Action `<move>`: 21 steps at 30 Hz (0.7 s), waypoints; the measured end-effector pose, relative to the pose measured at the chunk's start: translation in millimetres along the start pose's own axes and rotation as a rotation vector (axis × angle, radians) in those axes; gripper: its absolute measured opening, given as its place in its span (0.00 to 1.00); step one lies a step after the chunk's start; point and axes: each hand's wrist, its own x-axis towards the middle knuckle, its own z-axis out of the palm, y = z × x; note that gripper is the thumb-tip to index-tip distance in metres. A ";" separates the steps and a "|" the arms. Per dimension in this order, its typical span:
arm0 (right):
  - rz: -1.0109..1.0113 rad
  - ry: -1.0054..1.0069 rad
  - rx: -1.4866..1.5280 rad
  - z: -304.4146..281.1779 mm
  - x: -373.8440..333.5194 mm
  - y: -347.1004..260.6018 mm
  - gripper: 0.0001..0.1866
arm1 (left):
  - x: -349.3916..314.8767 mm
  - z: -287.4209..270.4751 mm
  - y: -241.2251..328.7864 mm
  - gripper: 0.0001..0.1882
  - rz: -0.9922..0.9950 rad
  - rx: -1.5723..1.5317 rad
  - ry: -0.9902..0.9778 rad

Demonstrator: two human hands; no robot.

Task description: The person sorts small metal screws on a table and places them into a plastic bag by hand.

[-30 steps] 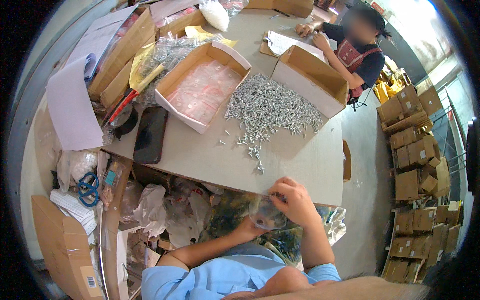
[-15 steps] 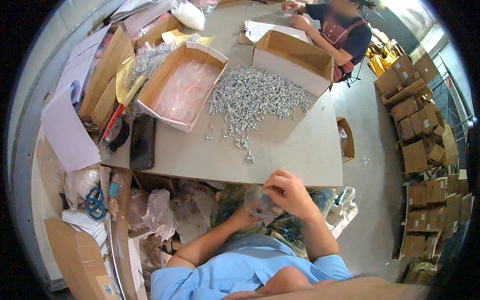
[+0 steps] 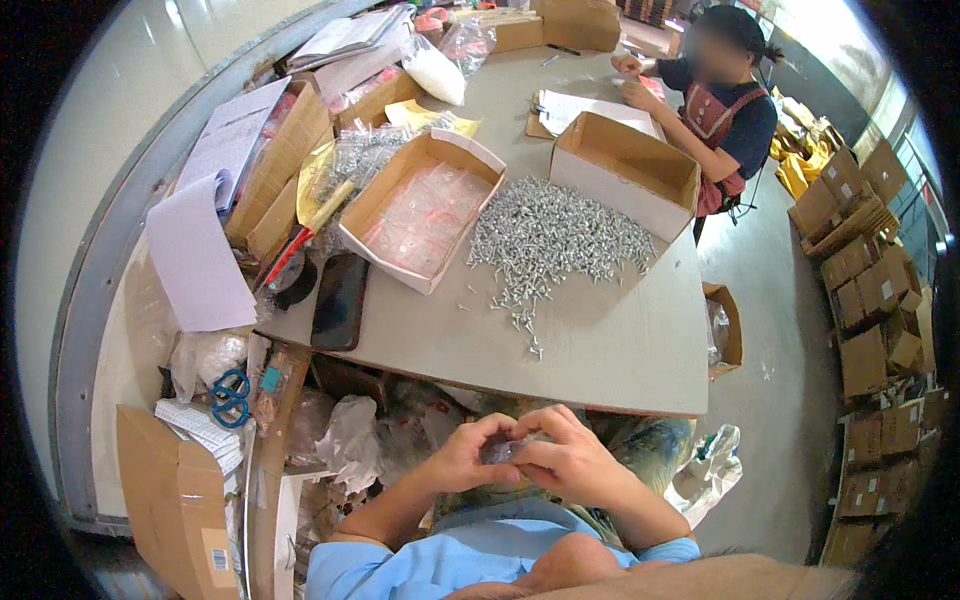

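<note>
Just beyond the table's near edge, over my lap, both hands close round a small clear plastic bag (image 3: 499, 449). My left hand (image 3: 465, 458) grips one side of it with curled fingers. The other side is pinched by my right hand (image 3: 570, 460), and the fingers hide most of the bag; its contents cannot be made out. On the table (image 3: 630, 345) ahead lies a heap of silver screws (image 3: 550, 240), a few strayed toward me. Left of the heap, a shallow white cardboard box (image 3: 384, 257) holds flat clear zip bags. An open white box (image 3: 618, 190) stands behind the screws.
A dark phone (image 3: 340, 303) lies at the table's left, near a red-handled tool (image 3: 288, 255). Papers (image 3: 200, 265) and cartons crowd the left side. Across the table a person (image 3: 715, 130) sits by a clipboard (image 3: 597, 112). Stacked cartons (image 3: 868, 360) line the right.
My hands have come together around the bag, which was spread more openly before; now it is bunched between the fingers. The whole view has shifted, so the table appears lower and farther right.
</note>
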 end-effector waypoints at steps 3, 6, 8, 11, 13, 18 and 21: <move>0.035 0.090 0.002 -2.7 -6.4 0.5 0.08 | 1.0 1.5 15.8 0.17 0.286 0.437 0.142; 0.109 0.100 0.034 -7.1 -5.7 -0.6 0.08 | 2.4 5.3 24.4 0.08 0.380 0.535 0.167; 0.230 0.106 0.074 -7.2 -5.7 -5.4 0.09 | 4.8 6.0 23.0 0.07 0.352 0.549 0.178; 0.148 0.140 -0.032 -3.8 -2.6 1.4 0.11 | 8.2 10.4 20.3 0.07 0.342 0.546 0.204; 0.093 0.138 -0.045 -1.7 -0.8 4.2 0.10 | 9.6 11.8 23.6 0.06 0.326 0.516 0.188; 0.051 0.106 -0.024 -0.6 -0.5 7.1 0.09 | 9.7 4.9 30.0 0.08 0.320 0.511 0.165; 0.069 0.127 0.024 -7.3 0.2 13.0 0.08 | 10.9 -14.3 38.8 0.10 0.278 0.557 0.219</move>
